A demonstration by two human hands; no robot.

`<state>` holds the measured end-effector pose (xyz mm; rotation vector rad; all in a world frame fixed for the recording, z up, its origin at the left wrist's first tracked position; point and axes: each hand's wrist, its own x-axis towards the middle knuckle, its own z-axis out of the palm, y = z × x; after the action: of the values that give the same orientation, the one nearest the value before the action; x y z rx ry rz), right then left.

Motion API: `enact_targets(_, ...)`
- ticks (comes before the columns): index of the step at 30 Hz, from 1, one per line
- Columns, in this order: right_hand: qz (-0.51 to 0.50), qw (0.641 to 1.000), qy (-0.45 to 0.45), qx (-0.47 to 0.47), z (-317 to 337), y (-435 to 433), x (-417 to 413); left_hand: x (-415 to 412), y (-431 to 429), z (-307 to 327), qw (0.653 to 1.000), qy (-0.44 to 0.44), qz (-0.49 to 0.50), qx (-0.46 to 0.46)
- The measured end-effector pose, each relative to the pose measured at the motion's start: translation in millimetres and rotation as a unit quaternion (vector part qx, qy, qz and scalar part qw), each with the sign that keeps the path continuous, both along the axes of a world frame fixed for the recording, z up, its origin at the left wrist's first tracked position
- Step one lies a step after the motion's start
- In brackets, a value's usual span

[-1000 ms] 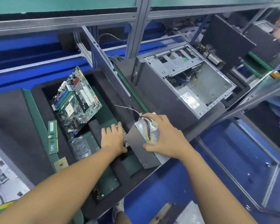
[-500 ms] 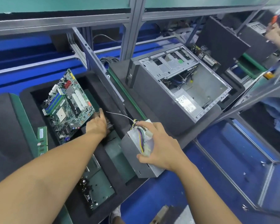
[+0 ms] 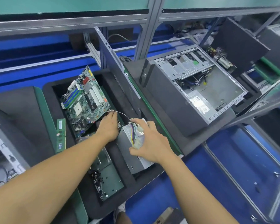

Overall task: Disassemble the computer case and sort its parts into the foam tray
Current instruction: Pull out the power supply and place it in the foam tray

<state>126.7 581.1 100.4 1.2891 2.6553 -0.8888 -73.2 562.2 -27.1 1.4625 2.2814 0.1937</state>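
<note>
Head view: right hand (image 3: 152,143) clasped the power supply (image 3: 128,154), tilted over the near pocket of the foam tray (image 3: 139,185). Left hand (image 3: 108,126) grip was unclear.

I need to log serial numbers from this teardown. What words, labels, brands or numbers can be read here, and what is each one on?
No text here is legible.
White label inside the computer case: printed lines, too blurred to read.
Sticker on the memory stick: too small to read.
Printing on the motherboard: too small to read.
White strip at the left edge: dark symbols, blurred.
</note>
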Motion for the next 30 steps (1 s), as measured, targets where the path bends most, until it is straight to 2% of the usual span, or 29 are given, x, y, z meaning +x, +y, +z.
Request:
enact_targets(5,0.019,0.999,-0.027,0.002,-1,3,2,7,-19,13,0.998,-0.056,0.014,0.021)
enact_targets(10,0.027,0.998,-0.054,0.035,-14,0,4,11,-34,21,0.999,-0.045,0.014,0.023)
enact_targets(18,0.045,0.991,-0.123,0.040,-73,-16,-6,13,-37,42,0.996,-0.051,0.021,-0.074)
enact_targets(23,0.027,0.993,-0.106,0.038,-94,-17,5,8,-46,51,0.991,-0.065,0.023,-0.117)
enact_targets(26,0.029,0.991,-0.130,0.035,-96,-14,8,7,-54,57,0.985,-0.080,0.015,-0.153)
enact_targets(30,0.054,0.982,-0.176,-0.038,-66,-2,-3,3,-69,77,0.985,-0.095,-0.003,-0.147)
